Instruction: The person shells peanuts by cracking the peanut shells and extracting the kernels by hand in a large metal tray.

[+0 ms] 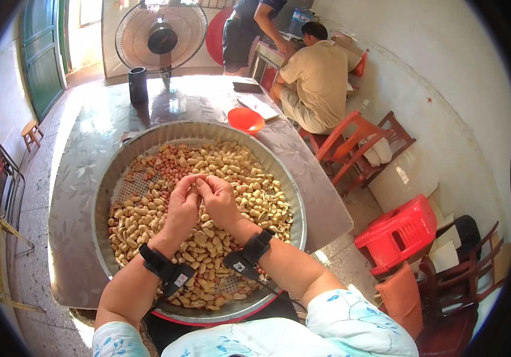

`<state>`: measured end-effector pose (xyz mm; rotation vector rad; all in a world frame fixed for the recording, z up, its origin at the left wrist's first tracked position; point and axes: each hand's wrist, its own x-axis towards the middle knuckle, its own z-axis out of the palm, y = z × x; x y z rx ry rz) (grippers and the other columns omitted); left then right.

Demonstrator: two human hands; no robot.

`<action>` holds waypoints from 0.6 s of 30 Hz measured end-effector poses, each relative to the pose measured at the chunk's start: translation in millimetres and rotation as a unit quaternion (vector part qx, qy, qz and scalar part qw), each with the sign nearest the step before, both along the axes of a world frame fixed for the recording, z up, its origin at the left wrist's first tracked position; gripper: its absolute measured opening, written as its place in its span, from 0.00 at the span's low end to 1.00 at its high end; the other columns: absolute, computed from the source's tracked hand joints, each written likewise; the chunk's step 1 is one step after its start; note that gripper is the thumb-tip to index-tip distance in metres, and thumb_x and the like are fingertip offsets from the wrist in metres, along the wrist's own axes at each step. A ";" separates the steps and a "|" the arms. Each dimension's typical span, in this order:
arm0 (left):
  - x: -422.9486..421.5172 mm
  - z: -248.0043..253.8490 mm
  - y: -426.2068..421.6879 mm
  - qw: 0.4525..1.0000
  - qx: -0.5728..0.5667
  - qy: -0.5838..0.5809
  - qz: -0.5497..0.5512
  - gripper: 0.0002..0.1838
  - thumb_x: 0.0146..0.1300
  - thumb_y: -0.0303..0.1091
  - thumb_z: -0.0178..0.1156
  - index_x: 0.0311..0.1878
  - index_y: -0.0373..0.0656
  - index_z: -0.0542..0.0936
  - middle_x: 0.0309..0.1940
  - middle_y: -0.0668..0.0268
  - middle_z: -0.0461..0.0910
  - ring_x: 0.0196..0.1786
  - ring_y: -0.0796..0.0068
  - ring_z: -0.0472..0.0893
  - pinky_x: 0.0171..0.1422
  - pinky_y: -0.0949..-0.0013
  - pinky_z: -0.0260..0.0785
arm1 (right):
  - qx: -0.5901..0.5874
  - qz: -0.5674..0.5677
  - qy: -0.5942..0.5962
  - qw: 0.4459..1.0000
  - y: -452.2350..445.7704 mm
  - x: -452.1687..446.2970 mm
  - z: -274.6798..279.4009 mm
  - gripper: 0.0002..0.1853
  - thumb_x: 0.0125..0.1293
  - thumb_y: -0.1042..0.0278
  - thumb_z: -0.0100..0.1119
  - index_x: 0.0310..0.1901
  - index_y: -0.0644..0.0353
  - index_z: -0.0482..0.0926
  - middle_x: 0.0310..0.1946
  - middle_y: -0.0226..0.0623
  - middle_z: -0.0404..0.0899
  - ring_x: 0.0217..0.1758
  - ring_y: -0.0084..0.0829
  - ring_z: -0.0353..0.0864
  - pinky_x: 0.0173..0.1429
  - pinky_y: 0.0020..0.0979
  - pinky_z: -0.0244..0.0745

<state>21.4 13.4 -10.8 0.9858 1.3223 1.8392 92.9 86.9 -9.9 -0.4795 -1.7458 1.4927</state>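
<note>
A wide round metal pan (298,220) with a perforated bottom lies in front of me, filled with unshelled peanuts (205,238). Reddish shelled kernels (172,162) gather toward its far left part, beside bare perforated metal. Above the middle of the pan, my left hand (184,202) and my right hand (221,202) meet at the fingertips. Both are closed in a pinch, thumbs and forefingers pressed together. Whatever sits between the fingertips is hidden by them. Each wrist wears a black strap with a small device.
The patterned table (77,220) carries an orange-red bowl (246,119), a dark cylinder (138,86), a phone-like slab (247,87) and paper. A fan (161,38) stands beyond. Two people are at the back right. Wooden chairs (362,149) and red plastic stools (398,232) stand right.
</note>
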 end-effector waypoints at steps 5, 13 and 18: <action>6.6 -5.3 6.4 0.996 0.048 -0.022 0.073 0.11 0.65 0.28 0.39 0.45 0.46 0.71 0.24 0.75 0.69 0.19 0.90 0.63 0.18 0.84 0.54 | 0.056 -0.042 -0.003 0.998 -15.5 1.5 13.0 0.09 0.63 0.68 0.49 0.31 0.63 0.74 0.18 0.26 0.70 0.21 0.13 0.65 0.23 0.18 0.60; -3.8 15.4 -8.0 0.970 0.034 -0.238 -0.028 0.09 0.64 0.31 0.40 0.44 0.45 0.69 0.20 0.74 0.66 0.15 0.89 0.59 0.14 0.82 0.49 | -0.110 0.062 0.065 0.990 -10.7 -5.5 3.4 0.12 0.65 0.62 0.47 0.28 0.60 0.72 0.19 0.27 0.71 0.17 0.14 0.68 0.19 0.17 0.63; -17.4 14.6 -6.2 0.949 0.079 -0.292 -0.088 0.10 0.65 0.32 0.40 0.46 0.45 0.69 0.21 0.71 0.67 0.15 0.87 0.59 0.16 0.83 0.50 | -0.293 0.206 0.105 0.928 12.1 1.7 6.7 0.12 0.65 0.60 0.48 0.37 0.61 0.74 0.21 0.25 0.71 0.15 0.12 0.61 0.17 0.15 0.54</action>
